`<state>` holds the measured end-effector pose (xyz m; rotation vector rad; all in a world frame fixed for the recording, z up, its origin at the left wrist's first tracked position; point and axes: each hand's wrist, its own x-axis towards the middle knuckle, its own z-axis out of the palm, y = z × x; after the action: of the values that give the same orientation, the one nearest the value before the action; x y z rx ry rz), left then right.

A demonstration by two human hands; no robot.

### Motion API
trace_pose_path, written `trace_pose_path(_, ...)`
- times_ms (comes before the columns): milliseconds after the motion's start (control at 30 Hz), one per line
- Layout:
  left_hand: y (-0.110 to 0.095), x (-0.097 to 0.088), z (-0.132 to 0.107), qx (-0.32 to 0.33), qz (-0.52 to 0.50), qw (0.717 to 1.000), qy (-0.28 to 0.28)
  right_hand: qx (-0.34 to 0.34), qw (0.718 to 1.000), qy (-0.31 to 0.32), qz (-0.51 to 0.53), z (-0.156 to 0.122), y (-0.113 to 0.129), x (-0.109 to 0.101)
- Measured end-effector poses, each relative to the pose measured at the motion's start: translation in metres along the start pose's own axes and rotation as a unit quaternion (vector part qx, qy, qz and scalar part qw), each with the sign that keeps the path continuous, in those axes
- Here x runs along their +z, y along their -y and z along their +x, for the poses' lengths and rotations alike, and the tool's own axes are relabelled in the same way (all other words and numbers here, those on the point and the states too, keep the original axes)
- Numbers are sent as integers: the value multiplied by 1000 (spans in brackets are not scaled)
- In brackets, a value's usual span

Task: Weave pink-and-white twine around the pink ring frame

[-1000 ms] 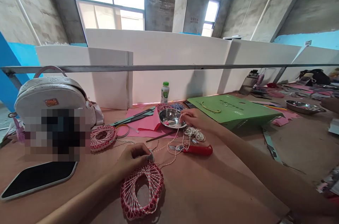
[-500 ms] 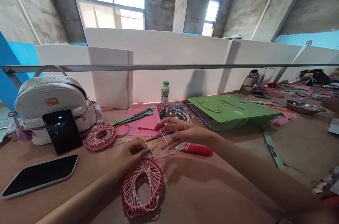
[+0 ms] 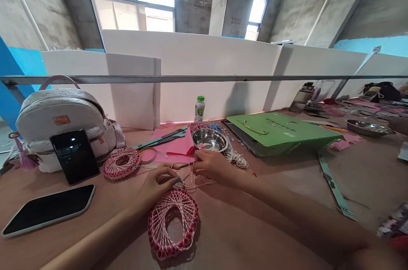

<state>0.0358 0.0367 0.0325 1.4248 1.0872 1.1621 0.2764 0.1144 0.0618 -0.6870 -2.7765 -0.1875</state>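
Observation:
A pink ring wound with red-and-white string [image 3: 173, 223] lies on the brown table in front of me. My left hand [image 3: 158, 184] is closed in a pinch at the ring's top edge, on a small silver piece and the string. My right hand [image 3: 212, 166] is closed on the loose red-and-white string [image 3: 194, 180] just right of it. A coil of white string [image 3: 236, 158] lies beside my right wrist. A steel bowl [image 3: 208, 139] sits just beyond my right hand.
A second wound ring [image 3: 121, 163] lies to the left. A white bag [image 3: 60, 112] has a phone [image 3: 74, 155] leaning on it; another phone [image 3: 47, 209] lies flat. Pink paper [image 3: 175, 147], a small bottle [image 3: 199, 109] and a green paper bag [image 3: 280, 130] stand behind.
My right hand came back from the steel bowl towards my left hand and closed on the string. The red-handled tool is now hidden under my right arm.

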Motion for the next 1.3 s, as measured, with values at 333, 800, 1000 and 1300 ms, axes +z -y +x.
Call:
trace_pose_path(333, -15, 0, -5, 20, 109, 993, -34, 39, 993, 2, 111, -8, 22, 16)
trace_pose_path(800, 4, -1, 2, 17, 14, 1000, 4, 188, 951, 13, 245, 9, 21, 32)
trace_pose_path(1000, 5, 0, 0, 18, 35, 999, -6, 207, 907, -2, 368, -1, -2, 11)
trace_pose_path(1300, 4, -2, 1, 35, 46, 998, -14, 273, 852, 8, 447, -22, -22, -1)
